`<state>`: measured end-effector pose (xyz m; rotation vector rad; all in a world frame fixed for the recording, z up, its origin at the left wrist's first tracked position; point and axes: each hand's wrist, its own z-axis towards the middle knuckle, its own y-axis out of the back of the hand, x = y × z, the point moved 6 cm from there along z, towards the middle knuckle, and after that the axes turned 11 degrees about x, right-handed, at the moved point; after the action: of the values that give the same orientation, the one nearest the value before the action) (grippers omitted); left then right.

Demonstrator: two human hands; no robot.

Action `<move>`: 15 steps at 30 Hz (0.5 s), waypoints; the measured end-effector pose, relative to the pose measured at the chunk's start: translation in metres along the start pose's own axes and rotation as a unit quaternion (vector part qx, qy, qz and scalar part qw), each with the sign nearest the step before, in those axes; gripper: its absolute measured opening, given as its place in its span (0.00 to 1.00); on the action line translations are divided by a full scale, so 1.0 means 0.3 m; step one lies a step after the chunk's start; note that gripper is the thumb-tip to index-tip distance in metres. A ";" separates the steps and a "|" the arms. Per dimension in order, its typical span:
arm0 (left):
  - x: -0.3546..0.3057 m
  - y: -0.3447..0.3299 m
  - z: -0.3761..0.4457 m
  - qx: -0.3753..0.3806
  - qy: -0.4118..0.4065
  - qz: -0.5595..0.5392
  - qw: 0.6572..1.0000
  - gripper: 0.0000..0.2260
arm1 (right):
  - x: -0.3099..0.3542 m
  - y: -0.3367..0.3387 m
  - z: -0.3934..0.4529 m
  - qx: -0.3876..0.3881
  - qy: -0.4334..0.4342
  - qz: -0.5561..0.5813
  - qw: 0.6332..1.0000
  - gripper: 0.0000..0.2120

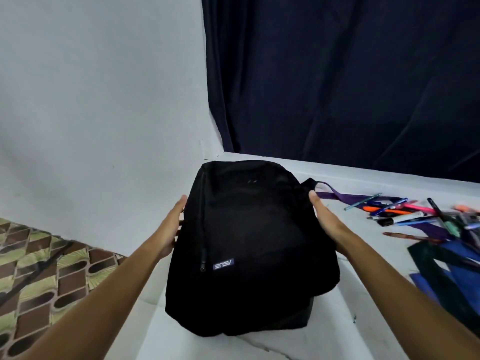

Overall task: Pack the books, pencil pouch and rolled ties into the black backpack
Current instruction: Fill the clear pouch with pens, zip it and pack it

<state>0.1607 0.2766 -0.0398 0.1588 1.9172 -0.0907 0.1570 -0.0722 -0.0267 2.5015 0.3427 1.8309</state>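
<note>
The black backpack (249, 245) stands on the white table (363, 294), its front face towards me, its zip closed and its small logo patch upside down. My left hand (172, 227) grips its left side, thumb lying up along the fabric. My right hand (324, 219) grips its right side near the top, with its fingers hidden behind the bag. A flat purple tie (345, 196) lies unrolled on the table to the right. I see no books, and I cannot pick out a pouch.
Several loose pens and markers (405, 211) lie scattered at the right, over the purple tie. Dark blue and dark green fabric pieces (452, 271) sit at the right edge. A dark curtain (337, 74) hangs behind, a pale wall (91, 100) stands left, and patterned floor (39, 268) lies below left.
</note>
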 end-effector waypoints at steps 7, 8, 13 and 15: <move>0.014 -0.055 0.121 0.047 -0.029 -0.008 0.998 0.30 | -0.132 -0.037 0.039 -0.072 -0.087 -0.052 0.992 0.47; 0.015 -0.051 0.128 0.029 -0.038 0.002 0.999 0.29 | -0.140 -0.035 0.039 -0.086 -0.088 -0.054 0.991 0.46; 0.019 -0.046 0.150 -0.004 -0.054 0.030 0.998 0.26 | -0.155 -0.016 0.033 -0.144 -0.050 -0.093 0.984 0.37; 0.015 -0.047 0.154 -0.008 -0.059 0.030 0.998 0.24 | -0.158 -0.002 0.026 -0.166 -0.033 -0.105 0.980 0.34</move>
<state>0.2000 0.2566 -0.0602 0.1957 1.7939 -0.0431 0.1507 -0.0796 -0.0738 2.2013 0.2615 1.5746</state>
